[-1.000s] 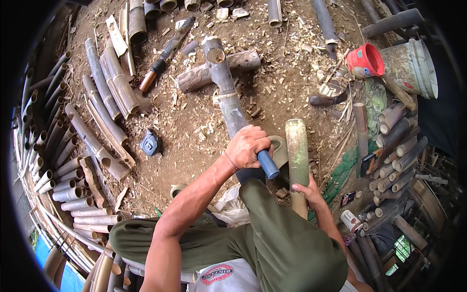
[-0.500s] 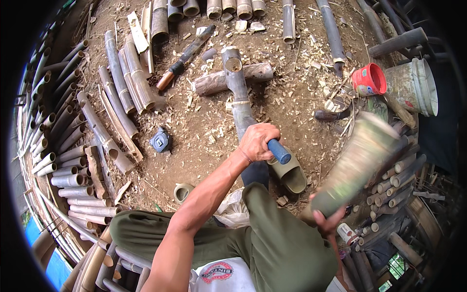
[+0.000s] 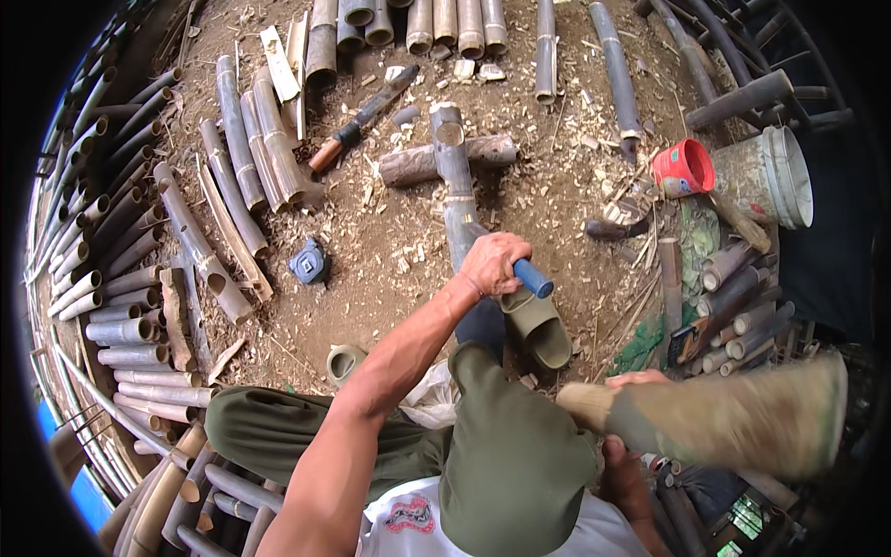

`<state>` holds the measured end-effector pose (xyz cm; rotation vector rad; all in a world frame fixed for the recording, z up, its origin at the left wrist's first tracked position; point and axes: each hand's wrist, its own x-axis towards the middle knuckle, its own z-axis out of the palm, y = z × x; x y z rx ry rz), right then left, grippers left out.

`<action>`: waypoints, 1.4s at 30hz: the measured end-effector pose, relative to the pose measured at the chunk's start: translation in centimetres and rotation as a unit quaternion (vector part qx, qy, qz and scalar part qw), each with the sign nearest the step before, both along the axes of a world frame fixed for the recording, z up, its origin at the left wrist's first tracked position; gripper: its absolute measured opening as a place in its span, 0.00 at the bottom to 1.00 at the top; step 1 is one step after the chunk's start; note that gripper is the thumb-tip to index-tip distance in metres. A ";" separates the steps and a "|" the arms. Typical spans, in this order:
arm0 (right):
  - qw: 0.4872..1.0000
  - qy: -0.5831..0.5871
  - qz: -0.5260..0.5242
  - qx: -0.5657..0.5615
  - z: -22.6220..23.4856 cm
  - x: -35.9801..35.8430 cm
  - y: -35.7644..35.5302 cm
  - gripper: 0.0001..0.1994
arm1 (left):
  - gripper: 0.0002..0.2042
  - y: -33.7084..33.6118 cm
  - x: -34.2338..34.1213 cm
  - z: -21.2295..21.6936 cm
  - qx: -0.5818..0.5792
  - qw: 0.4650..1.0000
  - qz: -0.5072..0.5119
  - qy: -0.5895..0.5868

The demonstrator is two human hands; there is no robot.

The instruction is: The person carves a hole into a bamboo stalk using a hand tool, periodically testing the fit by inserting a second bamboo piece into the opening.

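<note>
My left hand (image 3: pixel 495 265) is wrapped around a chisel, its blue handle (image 3: pixel 533 278) sticking out to the right; the blade is hidden. Under that hand runs a dark bamboo pole (image 3: pixel 454 176) with a hole cut near its far end, lying across a short log (image 3: pixel 406 167). At the lower right, my right hand (image 3: pixel 625 473) grips a thick wooden mallet (image 3: pixel 742 413). The mallet's broad head points right and is blurred by motion; it is well apart from the chisel. Beside my left hand, a foot in an olive slipper (image 3: pixel 538 332) rests on the ground.
A machete-like knife (image 3: pixel 367 116) and a blue-grey tape measure (image 3: pixel 310 264) lie on the chip-strewn ground. Bamboo pieces (image 3: pixel 204 246) are piled at the left, more at the right. A red pail (image 3: pixel 684 169) and a white bucket (image 3: pixel 770 176) stand at the right.
My right hand has swung the mallet down and outward, its head turning from up-right to pointing right. My left hand keeps its hold on the chisel. The view has shifted slightly.
</note>
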<state>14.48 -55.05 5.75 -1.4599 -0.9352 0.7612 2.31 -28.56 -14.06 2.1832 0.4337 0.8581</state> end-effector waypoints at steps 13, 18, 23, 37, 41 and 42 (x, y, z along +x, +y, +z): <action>0.994 -0.070 0.033 0.083 -5.2 1.1 2.1 0.33 | 0.13 0.7 0.2 0.3 -0.023 0.998 0.006 0.061; 0.953 -0.192 0.093 -0.216 -9.4 2.0 2.6 0.48 | 0.15 1.1 0.4 0.6 -0.047 0.997 0.011 0.060; 0.990 0.057 0.028 -0.124 -10.7 2.8 -0.7 0.49 | 0.13 4.3 0.4 2.9 -0.162 0.952 0.252 -0.058; 0.978 0.163 -0.044 -0.126 -7.8 7.1 4.9 0.34 | 0.17 9.6 0.6 4.4 -0.433 0.864 0.232 -0.107; 0.977 0.159 -0.018 -0.143 -8.1 7.6 5.0 0.35 | 0.17 9.4 0.6 4.1 -0.423 0.869 0.236 -0.103; 0.975 0.162 -0.017 -0.149 -8.1 7.5 5.1 0.35 | 0.17 9.4 0.6 4.1 -0.426 0.868 0.232 -0.102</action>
